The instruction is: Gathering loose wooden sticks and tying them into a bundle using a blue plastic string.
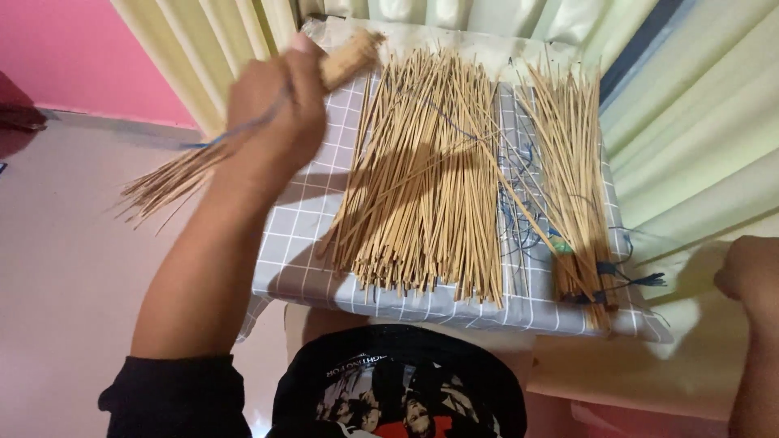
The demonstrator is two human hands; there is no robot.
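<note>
My left hand (272, 113) is raised above the left edge of a small table and grips a bundle of thin tan sticks (174, 178). The bundle's tied end (350, 58) sticks out past my fingers and a blue string (243, 128) trails from it. A loose pile of tan sticks (422, 170) lies spread on the grey checked cloth (312, 203). A second, tied bundle of sticks (572, 178) lies at the right with blue strings (519, 219) beside it. My right hand (751, 272) is a closed fist at the right edge, off the table.
Pale green curtains (698, 122) hang behind and to the right of the table. A pink wall (73, 49) and a pinkish floor (65, 308) lie to the left. My dark printed shirt (398, 389) fills the bottom of the view.
</note>
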